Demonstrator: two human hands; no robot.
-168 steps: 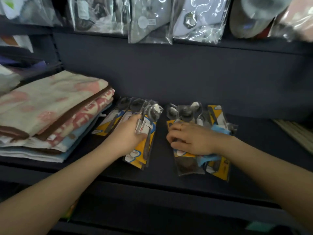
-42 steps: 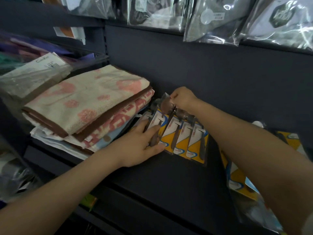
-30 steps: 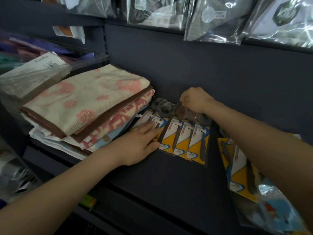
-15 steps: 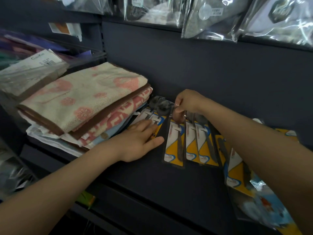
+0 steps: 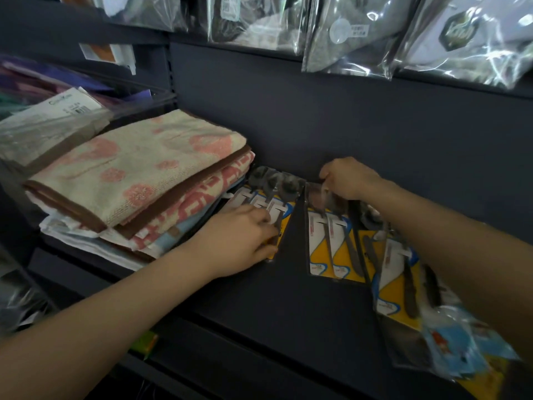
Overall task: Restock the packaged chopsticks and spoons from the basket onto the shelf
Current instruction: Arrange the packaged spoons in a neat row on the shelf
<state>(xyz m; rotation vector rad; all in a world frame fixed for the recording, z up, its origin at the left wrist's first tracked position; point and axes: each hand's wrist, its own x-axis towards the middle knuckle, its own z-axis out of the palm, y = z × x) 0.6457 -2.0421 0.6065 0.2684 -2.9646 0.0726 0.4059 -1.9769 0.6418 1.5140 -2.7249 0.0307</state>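
On the dark shelf (image 5: 288, 307), the left hand (image 5: 239, 241) lies flat with fingers pressing the left spoon packs (image 5: 268, 197) beside the folded towels (image 5: 138, 180). The right hand (image 5: 347, 177) pinches the top of the middle spoon packs (image 5: 328, 243). Printing on their yellow cards is too blurred to read.

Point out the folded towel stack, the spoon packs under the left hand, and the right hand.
Folded towel stack (image 5: 135, 171), head view, top towel's face.
Spoon packs (image 5: 277, 186), head view, spoon bowls.
Right hand (image 5: 347, 180), head view, back of hand.

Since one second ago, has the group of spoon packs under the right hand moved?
Yes. The spoon packs in the right hand slid right, away from the folded towels, opening a gap.
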